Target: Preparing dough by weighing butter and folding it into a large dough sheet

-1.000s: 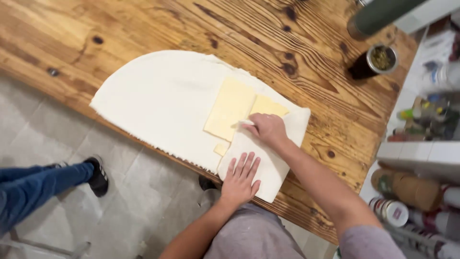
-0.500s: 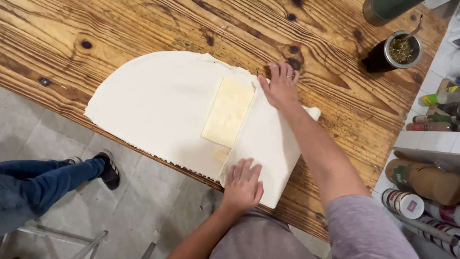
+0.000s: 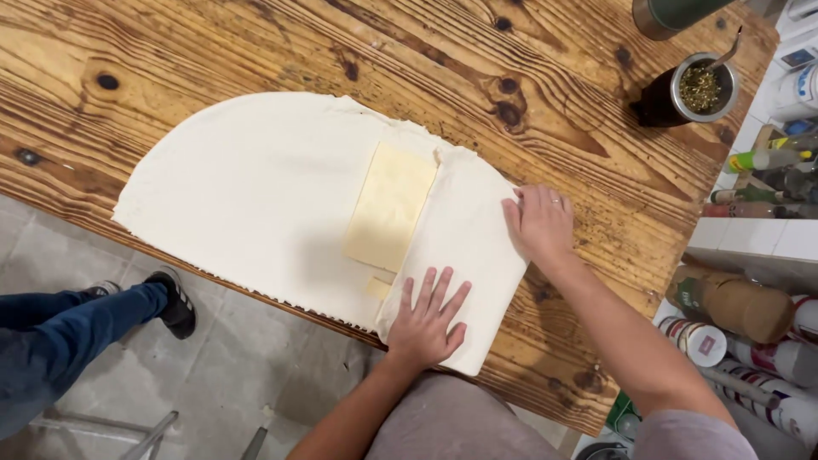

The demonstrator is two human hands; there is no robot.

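Both hands lay flat and open, holding nothing: the left hand [image 3: 429, 318] pressed down on the folded flap of dough [image 3: 256, 196], and the right hand [image 3: 542, 223] pushed on the flap's far edge. The big pale dough was spread on the wooden table [image 3: 213, 51], with a yellow butter slab [image 3: 390, 207] half tucked under the fold. I thought the near end, hanging over the table edge, could sag or tear, and a hard push could squash butter out.
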